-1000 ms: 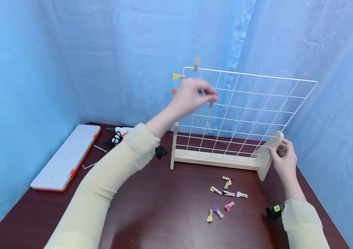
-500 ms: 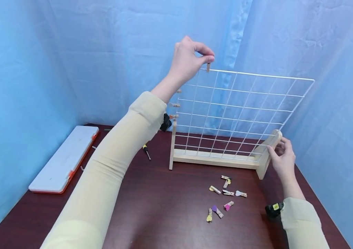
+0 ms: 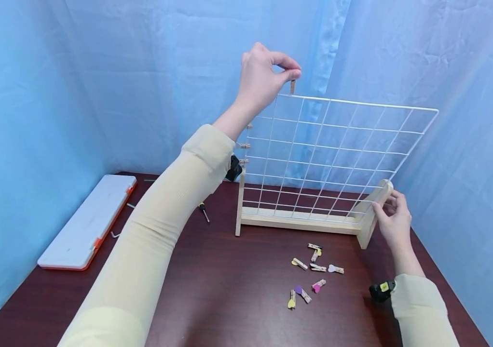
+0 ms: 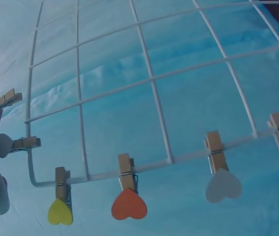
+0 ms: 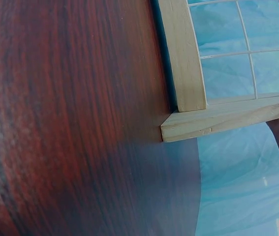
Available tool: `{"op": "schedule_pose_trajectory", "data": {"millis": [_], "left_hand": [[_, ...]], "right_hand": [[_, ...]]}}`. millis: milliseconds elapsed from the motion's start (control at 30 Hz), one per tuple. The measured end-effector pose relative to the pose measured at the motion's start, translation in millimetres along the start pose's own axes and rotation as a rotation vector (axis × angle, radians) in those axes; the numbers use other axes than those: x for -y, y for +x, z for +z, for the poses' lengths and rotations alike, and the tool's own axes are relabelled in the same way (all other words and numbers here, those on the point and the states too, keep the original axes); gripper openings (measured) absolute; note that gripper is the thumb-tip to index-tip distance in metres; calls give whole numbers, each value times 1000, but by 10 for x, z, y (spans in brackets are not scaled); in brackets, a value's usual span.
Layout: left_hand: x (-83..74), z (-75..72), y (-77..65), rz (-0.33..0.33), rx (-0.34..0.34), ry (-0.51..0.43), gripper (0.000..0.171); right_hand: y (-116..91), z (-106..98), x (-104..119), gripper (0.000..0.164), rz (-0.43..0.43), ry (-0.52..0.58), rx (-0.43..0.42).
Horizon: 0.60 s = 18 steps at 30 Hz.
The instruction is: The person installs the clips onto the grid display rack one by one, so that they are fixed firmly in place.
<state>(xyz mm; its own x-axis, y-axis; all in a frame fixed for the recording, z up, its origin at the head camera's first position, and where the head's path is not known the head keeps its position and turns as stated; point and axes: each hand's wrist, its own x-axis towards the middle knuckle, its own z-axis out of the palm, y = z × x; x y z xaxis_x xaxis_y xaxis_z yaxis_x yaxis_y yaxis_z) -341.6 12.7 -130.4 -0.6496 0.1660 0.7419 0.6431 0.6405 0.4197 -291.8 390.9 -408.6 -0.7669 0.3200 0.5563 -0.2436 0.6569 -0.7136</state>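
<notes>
My left hand (image 3: 264,72) pinches a small wooden clothespin (image 3: 292,87) just above the top wire of a white wire grid (image 3: 329,100). In the left wrist view a bit of dark blue shows on this clothespin (image 4: 10,98) at the fingertips, and its free end points at the wire. Beside it a clothespin with a grey-looking heart (image 4: 18,143) sits on the same wire. Yellow, orange and pale heart clothespins line the grid's side wire. My right hand (image 3: 394,221) holds the right wooden upright (image 3: 373,217) of the stand, thumb on the near side.
Several heart clothespins, among them a purple one (image 3: 303,294) and a white one (image 3: 335,269), lie in front of the stand. At left are a white case (image 3: 88,221) with orange edges, a hex key (image 3: 115,235) and a screwdriver (image 3: 204,212), partly behind the left sleeve.
My left hand has risen with the clothespin from in front of the grid to its top wire, then slightly higher, lifting the clothespin's end. The right hand keeps its hold on the upright.
</notes>
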Motion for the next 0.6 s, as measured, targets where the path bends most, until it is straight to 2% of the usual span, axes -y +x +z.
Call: {"op": "schedule_pose_trajectory", "data": {"millis": [167, 433, 600], "left_hand": [[3, 32, -13, -4, 35, 16, 19], [7, 61, -11, 26, 51, 61, 21], [26, 56, -21, 40, 80, 73, 23]], "right_hand": [[-2, 10, 12, 48, -18, 63, -12], [-42, -48, 216, 46, -32, 91, -4], [-26, -40, 174, 46, -37, 100, -9]]}}
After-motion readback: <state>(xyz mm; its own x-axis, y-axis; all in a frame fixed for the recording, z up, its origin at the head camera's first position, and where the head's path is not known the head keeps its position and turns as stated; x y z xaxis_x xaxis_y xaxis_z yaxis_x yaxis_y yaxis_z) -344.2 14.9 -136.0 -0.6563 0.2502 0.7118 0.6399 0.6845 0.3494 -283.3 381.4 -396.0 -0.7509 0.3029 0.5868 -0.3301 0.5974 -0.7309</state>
